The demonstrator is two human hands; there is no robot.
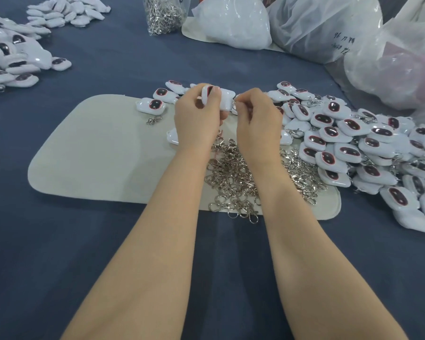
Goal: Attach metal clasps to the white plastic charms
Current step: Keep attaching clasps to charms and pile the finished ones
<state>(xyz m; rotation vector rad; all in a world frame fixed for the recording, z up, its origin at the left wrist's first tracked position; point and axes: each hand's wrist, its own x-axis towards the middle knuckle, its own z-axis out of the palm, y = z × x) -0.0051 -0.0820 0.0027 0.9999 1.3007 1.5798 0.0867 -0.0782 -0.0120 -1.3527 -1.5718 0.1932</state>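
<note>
Two bare forearms [157, 253] reach up from the bottom edge, and at the middle of the frame the hands meet over the work. Left hand [196, 116] has its fingers and thumb curled round a white charm [219, 99], held just above the far edge of the pale mat [96, 155], dark oval face turned partly away. Right hand [258, 116] sits hard against it, fingertips pinching a small metal clasp [235, 106] at the charm's right end; the two touch. Directly below the wrists, a loose heap of clasps [233, 173] covers the mat's right half. One stray clasp [153, 120] lies left of the hands, just below a lone charm [151, 106]. Right of centre, a big pile of charms [353, 143] spills across the blue tablecloth [108, 241]. More white pieces [15, 60] are heaped at upper left. Top centre, a clear bag of clasps [162, 15]. Upper right, a plastic bag [341, 42] carries dark handwriting: "96" reads, the rest I cannot make out.
</note>
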